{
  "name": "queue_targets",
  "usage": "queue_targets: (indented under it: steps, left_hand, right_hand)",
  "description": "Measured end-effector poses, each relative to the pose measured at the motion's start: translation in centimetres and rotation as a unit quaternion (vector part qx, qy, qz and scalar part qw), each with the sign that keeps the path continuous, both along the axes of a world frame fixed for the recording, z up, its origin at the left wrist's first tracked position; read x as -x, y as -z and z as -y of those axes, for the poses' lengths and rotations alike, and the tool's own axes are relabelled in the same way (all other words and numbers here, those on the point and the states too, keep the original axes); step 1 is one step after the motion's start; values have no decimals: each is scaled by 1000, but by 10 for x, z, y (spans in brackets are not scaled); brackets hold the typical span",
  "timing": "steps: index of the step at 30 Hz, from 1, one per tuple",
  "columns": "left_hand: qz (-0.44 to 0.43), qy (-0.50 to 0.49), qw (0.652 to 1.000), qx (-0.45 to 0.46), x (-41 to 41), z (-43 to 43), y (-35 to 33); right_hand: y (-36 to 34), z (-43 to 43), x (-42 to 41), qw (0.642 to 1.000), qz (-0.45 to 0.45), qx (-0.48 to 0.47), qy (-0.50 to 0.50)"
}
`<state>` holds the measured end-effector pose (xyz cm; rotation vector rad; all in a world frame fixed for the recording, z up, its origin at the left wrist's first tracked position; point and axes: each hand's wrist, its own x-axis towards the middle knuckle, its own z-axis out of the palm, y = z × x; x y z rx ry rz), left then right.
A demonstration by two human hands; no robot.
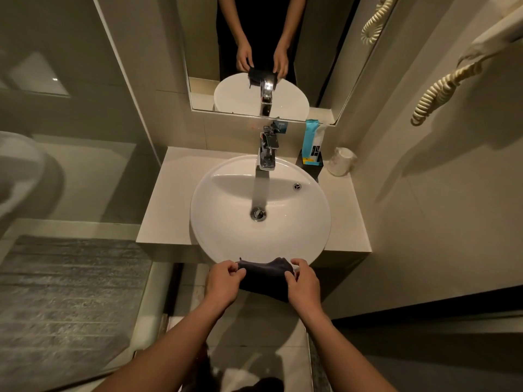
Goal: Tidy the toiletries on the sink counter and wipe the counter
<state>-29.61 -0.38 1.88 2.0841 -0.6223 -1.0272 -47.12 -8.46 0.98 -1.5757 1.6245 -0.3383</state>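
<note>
Dark navy folded cloth [266,278] held at the near rim of the round white ceramic basin [226,222], hanging just past the front edge of the beige stone counter [169,199]. Left hand [223,281] pinches the cloth's left upper corner; right hand [304,284] pinches the right upper corner. Hands apart, cloth stretched between them, its lower part drooping below the rim.

Around: chrome faucet [267,154] at the basin's back, spout pointing toward the drain [257,214]. Back right corner of counter: black square holder [310,165] with a tall light-blue packet [311,137] standing in it, leaning on the wall under the mirror [283,52]. Just right of it, a wrapped white cup [342,161], lying tilted, near the side wall. Small blue item [280,126] behind the faucet, too small to identify.

Open room: counter left of the basin is bare; the right strip is narrow, with things only at the back. Grey floor mat [62,301] lower left.
</note>
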Motion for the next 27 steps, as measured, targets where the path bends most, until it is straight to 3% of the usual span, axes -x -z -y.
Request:
queue_targets:
  steps: [5, 7, 9, 12, 14, 17, 23, 27]
  left_hand:
    - [61, 15, 998, -15, -4, -7, 4]
    - [157, 38, 987, -15, -2, -10, 7]
    - [277, 114, 954, 20, 0, -11, 11]
    - [380, 306, 871, 59, 2, -3, 18]
    - [398, 389, 831, 21, 2, 2, 23]
    - [405, 431, 806, -28, -5, 7, 30]
    - [396, 487, 777, -37, -19, 16, 25]
    - [391, 475, 788, -15, -26, 19, 11]
  right_hand:
    - [5, -1, 13, 995, -52, 64, -53]
    - [5, 0, 18, 977, -115, 135, -120]
    - [7, 1, 21, 939, -169, 211, -214]
    - [12, 5, 18, 887, -210, 239, -335]
    - [18, 6, 15, 871, -240, 225, -364]
    - [23, 10, 14, 871, -268, 215, -351]
    - [24, 6, 12, 872, -276, 210, -346]
    - [14, 12, 18, 870, -263, 199, -367]
